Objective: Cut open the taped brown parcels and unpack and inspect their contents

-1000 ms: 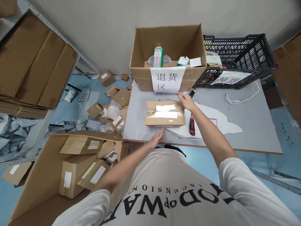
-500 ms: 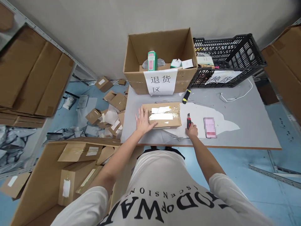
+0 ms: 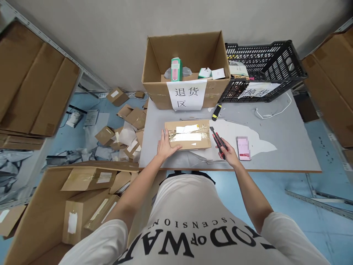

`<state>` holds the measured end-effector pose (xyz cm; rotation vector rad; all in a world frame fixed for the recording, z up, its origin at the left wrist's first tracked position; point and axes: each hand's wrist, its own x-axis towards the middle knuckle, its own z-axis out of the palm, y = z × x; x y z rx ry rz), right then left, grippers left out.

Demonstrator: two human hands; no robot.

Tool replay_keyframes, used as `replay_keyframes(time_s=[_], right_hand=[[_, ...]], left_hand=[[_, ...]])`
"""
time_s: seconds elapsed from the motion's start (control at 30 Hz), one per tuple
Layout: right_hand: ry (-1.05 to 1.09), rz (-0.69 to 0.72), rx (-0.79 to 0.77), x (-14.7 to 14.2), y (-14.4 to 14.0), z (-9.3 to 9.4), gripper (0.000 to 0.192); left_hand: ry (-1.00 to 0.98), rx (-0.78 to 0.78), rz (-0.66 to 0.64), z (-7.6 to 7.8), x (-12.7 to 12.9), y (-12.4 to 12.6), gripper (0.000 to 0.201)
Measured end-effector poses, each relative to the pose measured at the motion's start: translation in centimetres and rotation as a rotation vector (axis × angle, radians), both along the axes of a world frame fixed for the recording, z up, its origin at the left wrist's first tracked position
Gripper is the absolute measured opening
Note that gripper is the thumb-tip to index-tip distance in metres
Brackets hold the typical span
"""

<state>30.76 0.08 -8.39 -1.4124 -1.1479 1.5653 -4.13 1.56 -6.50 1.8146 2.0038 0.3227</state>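
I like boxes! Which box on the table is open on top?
The big box at the back, with the paper sign. The flat box under the left hand is taped shut.

Left hand (image 3: 165, 146) lies flat on the taped parcel (image 3: 188, 134). Right hand (image 3: 228, 154), just beside the parcel, grips a red box cutter (image 3: 217, 140).

My left hand (image 3: 165, 144) lies flat, palm down, fingers spread, just left of the frame's centre, its forearm reaching up from the lower left. My right hand (image 3: 228, 152) sits right of centre, fingers curled closed in a grip, wrist slightly bent, forearm stretched from the lower right.
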Motion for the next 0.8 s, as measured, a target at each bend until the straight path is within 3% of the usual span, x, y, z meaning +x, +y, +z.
replay_keyframes(time_s=[0.13, 0.33, 0.8], right_hand=[[-0.001, 0.021, -0.009, 0.6, 0.0, 0.4, 0.077], [-0.026, 0.106, -0.050, 2.3, 0.6, 0.9, 0.077], [-0.137, 0.371, -0.167, 5.6, 1.6, 4.5, 0.065]], left_hand=[[0.074, 0.037, -0.030, 0.6, 0.2, 0.0, 0.126], [0.176, 0.073, -0.257, 1.2, 0.9, 0.5, 0.125], [0.030, 0.055, -0.205, 0.0, 0.9, 0.8, 0.129]])
